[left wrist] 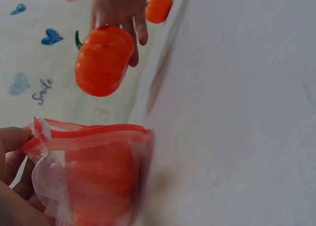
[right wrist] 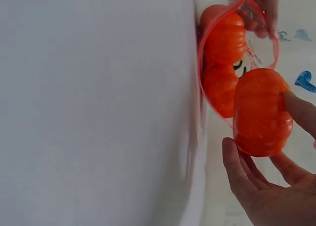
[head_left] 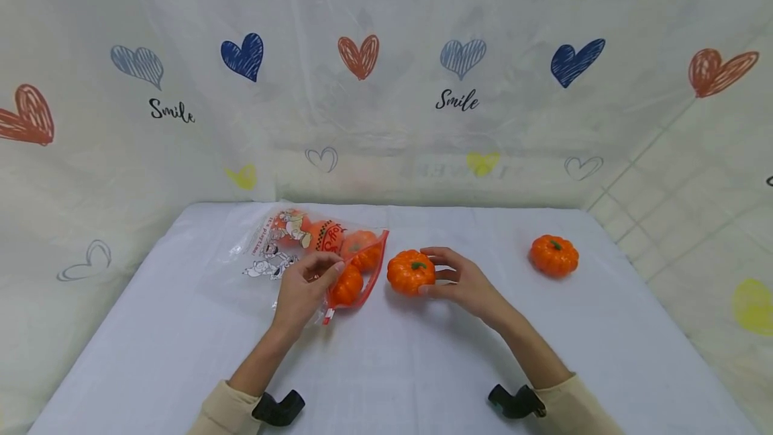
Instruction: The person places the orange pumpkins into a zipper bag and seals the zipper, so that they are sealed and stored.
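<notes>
A clear plastic zip bag (head_left: 266, 267) with a red edge lies at the left of the table, several orange toy pumpkins inside. My left hand (head_left: 306, 286) pinches the bag's edge near its opening; the left wrist view shows the red zip strip (left wrist: 98, 133) beside those fingers. In my right hand (head_left: 465, 284) is another orange pumpkin (head_left: 410, 272) with a green stem, gripped between thumb and fingers just right of the bag's mouth. From the right wrist view, the bag gapes open, with pumpkins (right wrist: 224, 38) visible in it behind the held pumpkin (right wrist: 262, 112).
A single orange pumpkin (head_left: 553, 256) rests on the white tablecloth (head_left: 398, 374) at the right. Behind the table hangs a pale sheet (head_left: 398, 113) printed with hearts and lettering. Both wrists carry small black devices (head_left: 279, 408).
</notes>
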`<action>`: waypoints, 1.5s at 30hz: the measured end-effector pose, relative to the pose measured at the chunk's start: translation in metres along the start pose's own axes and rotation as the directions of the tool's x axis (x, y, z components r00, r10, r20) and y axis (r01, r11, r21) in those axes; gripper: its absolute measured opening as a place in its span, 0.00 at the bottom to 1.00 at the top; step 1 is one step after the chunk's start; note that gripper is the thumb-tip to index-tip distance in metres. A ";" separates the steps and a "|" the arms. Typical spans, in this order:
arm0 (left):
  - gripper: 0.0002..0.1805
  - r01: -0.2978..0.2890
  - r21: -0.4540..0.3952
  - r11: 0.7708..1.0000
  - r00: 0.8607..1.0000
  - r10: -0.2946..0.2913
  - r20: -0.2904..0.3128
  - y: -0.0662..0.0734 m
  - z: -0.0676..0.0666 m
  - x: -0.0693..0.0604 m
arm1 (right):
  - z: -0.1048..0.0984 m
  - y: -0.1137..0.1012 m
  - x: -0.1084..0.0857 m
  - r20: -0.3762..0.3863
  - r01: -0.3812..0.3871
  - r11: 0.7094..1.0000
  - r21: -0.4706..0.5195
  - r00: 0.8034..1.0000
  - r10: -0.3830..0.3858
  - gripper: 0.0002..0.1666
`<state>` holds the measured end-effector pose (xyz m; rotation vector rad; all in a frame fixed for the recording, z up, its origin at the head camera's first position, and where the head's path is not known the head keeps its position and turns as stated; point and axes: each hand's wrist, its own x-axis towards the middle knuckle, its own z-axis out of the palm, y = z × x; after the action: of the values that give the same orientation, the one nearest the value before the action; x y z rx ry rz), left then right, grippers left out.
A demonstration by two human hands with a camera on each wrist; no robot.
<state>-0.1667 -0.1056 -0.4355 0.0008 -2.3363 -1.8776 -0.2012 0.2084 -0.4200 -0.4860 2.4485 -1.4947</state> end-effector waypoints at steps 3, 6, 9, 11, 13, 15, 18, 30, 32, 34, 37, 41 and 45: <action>0.12 -0.001 0.005 1.000 1.000 0.001 -0.003 0.000 0.000 0.000 | 0.005 -0.003 0.001 0.020 0.004 1.000 0.000 1.000 -0.004 0.38; 0.12 0.000 0.008 1.000 1.000 0.000 -0.003 0.000 0.000 -0.001 | 0.010 -0.005 0.001 0.044 -0.005 1.000 0.005 0.999 0.005 0.37; 0.12 -0.005 0.005 1.000 1.000 0.005 -0.002 0.000 0.000 -0.001 | 0.015 -0.007 0.003 0.063 -0.023 1.000 0.014 0.998 0.022 0.38; 0.12 -0.012 0.003 1.000 1.000 0.012 0.000 0.000 0.000 -0.001 | 0.019 -0.009 0.004 0.074 -0.032 0.999 0.015 0.997 0.031 0.37; 0.12 -0.020 -0.002 1.000 1.000 0.020 0.002 0.000 0.000 0.000 | 0.022 -0.010 0.006 0.089 -0.032 0.999 0.023 0.996 0.029 0.37; 0.12 -0.026 -0.006 1.000 1.000 0.026 0.004 0.000 0.000 0.000 | 0.025 -0.011 0.007 0.106 -0.024 0.999 0.028 0.994 0.021 0.38; 0.12 -0.029 -0.003 1.000 1.000 0.029 0.003 -0.001 0.000 0.000 | 0.030 -0.012 0.008 0.129 -0.014 0.999 0.037 0.992 0.009 0.38; 0.10 -0.032 0.004 0.999 0.999 0.032 -0.007 0.001 0.001 0.000 | 0.040 -0.014 0.011 0.112 -0.015 1.000 0.026 0.994 0.012 0.36; 0.10 -0.031 0.006 0.999 0.999 0.031 -0.008 0.001 0.001 0.000 | 0.041 -0.013 0.012 0.112 -0.010 0.999 0.033 0.994 0.007 0.36; 0.10 -0.030 0.007 1.000 1.000 0.030 -0.009 0.002 0.001 0.000 | 0.043 -0.012 0.013 0.117 -0.001 0.999 0.043 0.993 -0.004 0.36; 0.10 -0.029 0.003 1.000 1.000 0.029 -0.005 0.002 0.001 0.000 | 0.046 -0.013 0.014 0.118 0.009 0.999 0.048 0.993 -0.015 0.37; 0.11 -0.034 -0.001 0.999 0.999 0.034 0.001 0.003 0.001 -0.001 | 0.051 -0.016 0.015 0.111 0.012 0.999 0.032 0.994 -0.016 0.37; 0.11 -0.036 -0.007 0.999 0.999 0.036 0.006 0.004 0.001 -0.002 | 0.054 -0.016 0.016 0.107 0.016 1.000 0.008 0.994 -0.017 0.37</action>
<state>-0.1645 -0.1034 -0.4322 -0.0473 -2.3179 -1.8707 -0.1943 0.1512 -0.4306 -0.5715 2.3621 -1.4440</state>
